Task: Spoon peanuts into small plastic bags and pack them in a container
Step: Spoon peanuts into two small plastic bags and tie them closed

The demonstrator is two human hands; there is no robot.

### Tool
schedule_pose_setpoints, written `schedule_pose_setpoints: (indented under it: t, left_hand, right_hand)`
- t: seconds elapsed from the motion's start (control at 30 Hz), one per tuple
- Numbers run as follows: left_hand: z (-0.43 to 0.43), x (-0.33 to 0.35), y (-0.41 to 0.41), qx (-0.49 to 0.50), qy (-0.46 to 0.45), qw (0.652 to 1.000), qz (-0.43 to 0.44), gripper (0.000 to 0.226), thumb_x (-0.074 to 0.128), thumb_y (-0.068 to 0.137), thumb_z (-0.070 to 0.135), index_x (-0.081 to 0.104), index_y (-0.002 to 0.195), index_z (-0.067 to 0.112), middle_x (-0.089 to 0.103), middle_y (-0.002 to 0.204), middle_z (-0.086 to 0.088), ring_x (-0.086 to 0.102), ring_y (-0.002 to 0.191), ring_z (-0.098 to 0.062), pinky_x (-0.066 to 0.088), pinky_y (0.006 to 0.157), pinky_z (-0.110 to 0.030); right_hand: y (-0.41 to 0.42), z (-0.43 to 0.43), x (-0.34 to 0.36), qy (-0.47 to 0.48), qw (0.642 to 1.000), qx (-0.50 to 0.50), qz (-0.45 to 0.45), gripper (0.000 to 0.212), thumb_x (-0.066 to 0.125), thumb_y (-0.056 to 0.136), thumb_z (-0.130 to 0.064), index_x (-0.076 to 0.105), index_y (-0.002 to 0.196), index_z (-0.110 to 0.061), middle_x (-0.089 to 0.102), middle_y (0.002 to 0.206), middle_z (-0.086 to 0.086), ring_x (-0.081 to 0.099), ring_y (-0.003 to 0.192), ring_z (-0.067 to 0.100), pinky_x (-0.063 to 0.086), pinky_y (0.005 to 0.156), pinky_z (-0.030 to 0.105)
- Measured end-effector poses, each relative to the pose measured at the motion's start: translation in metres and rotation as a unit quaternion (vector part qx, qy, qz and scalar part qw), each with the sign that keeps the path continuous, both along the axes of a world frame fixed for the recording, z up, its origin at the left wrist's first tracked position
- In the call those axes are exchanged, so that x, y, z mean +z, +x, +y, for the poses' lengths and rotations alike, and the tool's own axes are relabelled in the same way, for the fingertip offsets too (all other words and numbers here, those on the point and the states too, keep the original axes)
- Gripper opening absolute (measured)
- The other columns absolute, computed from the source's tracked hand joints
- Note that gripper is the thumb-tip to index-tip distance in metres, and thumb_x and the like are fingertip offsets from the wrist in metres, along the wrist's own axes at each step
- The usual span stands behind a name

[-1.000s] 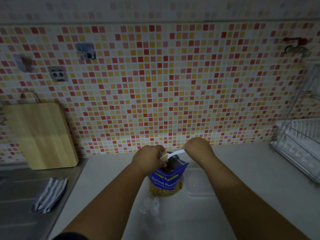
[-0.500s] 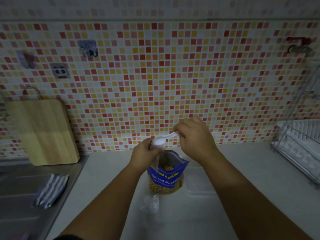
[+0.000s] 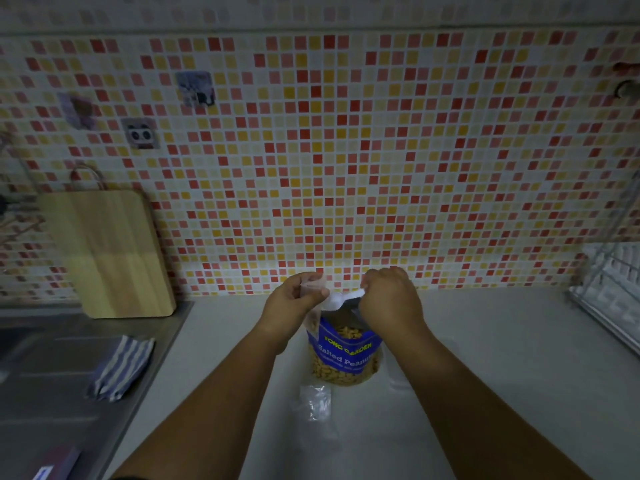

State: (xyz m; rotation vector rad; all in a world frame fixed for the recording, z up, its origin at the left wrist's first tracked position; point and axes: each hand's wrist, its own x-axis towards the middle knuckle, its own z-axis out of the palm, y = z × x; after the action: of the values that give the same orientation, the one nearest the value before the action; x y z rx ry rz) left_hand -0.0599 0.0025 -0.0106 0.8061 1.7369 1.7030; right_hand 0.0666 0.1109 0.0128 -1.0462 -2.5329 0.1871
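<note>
From the head camera, looking down at a dim kitchen corner, both forearms reach out over the pale tabletop [image 3: 502, 341]. The left hand [image 3: 294, 301] holds a small clear plastic bag [image 3: 313, 284] up near the wall, its fingers [image 3: 320, 293] pinching the bag's mouth. The right hand [image 3: 389, 299] is just beside it, fingers pressed together on the handle of a white plastic spoon [image 3: 341, 300], whose bowl points left toward the small bag. What the bowl holds cannot be made out in this light.

Directly below the two hands stands an open blue peanut pouch [image 3: 346, 351], labelled "Salted Peanuts", upright on the tabletop, with peanuts [image 3: 344, 332] visible in its mouth and through the clear lower window. In front of the pouch, nearer the person, more empty plastic bags [image 3: 315, 401] lie flat. To the right of the pouch, partly behind the right forearm, sits a faint clear container [image 3: 394, 375].

At left, a wooden cutting board [image 3: 104, 254] leans against the mosaic tile wall [image 3: 346, 150], and a striped cloth [image 3: 121, 368] lies on the metal sink drainboard [image 3: 52, 393]. A dish rack [image 3: 609, 285] stands at the far right edge.
</note>
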Motion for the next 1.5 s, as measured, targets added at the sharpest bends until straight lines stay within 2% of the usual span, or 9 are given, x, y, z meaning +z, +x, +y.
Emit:
schedule_pose_setpoints:
  t: [0.13,0.23,0.4,0.57,0.73,0.87,1.03,1.13,1.5]
  left_hand:
    - [-0.002,-0.003,-0.002,-0.016,-0.023,1.000,0.003,0.034,0.065,0.085,0.016,0.060,0.119,0.017,0.060,0.108,0.007,0.057,0.096,-0.004,0.050,0.069,-0.016]
    - [-0.001,-0.005,-0.002,-0.026,-0.032,0.999,0.004,0.032,0.065,0.085,0.015,0.060,0.117,0.016,0.062,0.105,0.006,0.058,0.096,-0.008,0.052,0.074,-0.021]
    - [0.002,-0.006,-0.001,-0.024,-0.042,0.999,0.016,0.029,0.066,0.085,0.016,0.061,0.113,0.020,0.064,0.100,0.001,0.062,0.088,-0.010,0.053,0.062,-0.015]
    - [0.003,-0.007,-0.003,-0.019,-0.052,0.998,0.004,0.030,0.069,0.082,0.019,0.062,0.111,0.022,0.065,0.110,-0.005,0.063,0.100,-0.019,0.056,0.078,-0.028]
    - [0.006,-0.010,-0.003,-0.019,-0.058,0.998,0.007,0.029,0.070,0.081,0.021,0.063,0.109,0.025,0.064,0.115,-0.008,0.062,0.105,-0.026,0.055,0.082,-0.032]
    - [0.007,-0.011,-0.004,-0.017,-0.075,0.997,0.022,0.029,0.069,0.082,0.023,0.063,0.109,0.029,0.063,0.117,-0.007,0.061,0.108,-0.026,0.055,0.087,-0.037]
    - [0.004,-0.006,-0.003,-0.013,-0.064,0.998,0.006,0.034,0.067,0.084,0.021,0.060,0.117,0.021,0.063,0.112,0.000,0.060,0.102,-0.016,0.052,0.078,-0.025]
    - [0.001,-0.004,-0.004,0.004,-0.051,0.999,0.006,0.038,0.068,0.084,0.020,0.057,0.120,0.017,0.062,0.106,0.003,0.058,0.090,-0.004,0.049,0.068,-0.017]
    - [-0.005,0.000,-0.006,-0.012,-0.135,0.982,0.134,0.044,0.072,0.080,0.022,0.057,0.121,0.023,0.061,0.119,-0.004,0.060,0.094,-0.015,0.050,0.062,-0.021]
  right_hand:
    - [0.006,0.003,0.007,-0.010,0.995,-0.043,0.094,0.037,0.040,0.071,-0.016,0.067,0.091,0.000,0.066,0.092,0.017,0.053,0.098,0.033,0.042,0.080,0.034]
    - [0.009,0.008,0.001,0.016,0.998,-0.035,0.056,0.040,0.032,0.069,-0.023,0.064,0.074,0.001,0.064,0.078,0.019,0.059,0.087,0.037,0.042,0.074,0.037]
    - [0.008,0.001,-0.001,0.010,0.994,-0.022,-0.106,0.025,0.056,0.085,-0.023,0.060,0.104,-0.007,0.062,0.111,0.009,0.049,0.112,0.025,0.040,0.089,0.030]
    - [-0.008,-0.009,-0.017,-0.040,0.976,0.027,-0.210,0.032,0.055,0.090,-0.022,0.059,0.119,-0.009,0.056,0.124,0.010,0.049,0.118,0.025,0.041,0.097,0.032]
    - [-0.026,-0.007,-0.030,-0.260,0.951,-0.082,-0.144,0.070,0.075,0.077,-0.029,0.042,0.137,-0.013,0.041,0.133,0.009,0.045,0.124,0.028,0.044,0.102,0.038]
    - [-0.028,-0.001,-0.032,-0.317,0.927,-0.140,-0.142,0.066,0.075,0.077,-0.032,0.048,0.134,-0.012,0.051,0.131,0.008,0.053,0.118,0.025,0.047,0.090,0.033]
    - [-0.010,0.012,-0.031,-0.264,0.948,-0.139,-0.111,0.028,0.051,0.093,-0.018,0.061,0.115,-0.004,0.063,0.117,0.011,0.061,0.106,0.026,0.041,0.072,0.028]
    - [0.004,0.019,-0.028,-0.280,0.951,-0.124,-0.052,0.029,0.045,0.092,-0.017,0.063,0.110,-0.003,0.065,0.111,0.013,0.062,0.105,0.029,0.043,0.073,0.030]
    - [0.035,0.029,-0.017,-0.282,0.950,-0.130,0.013,0.030,0.042,0.090,-0.015,0.063,0.105,-0.001,0.065,0.108,0.017,0.061,0.104,0.033,0.045,0.075,0.033]
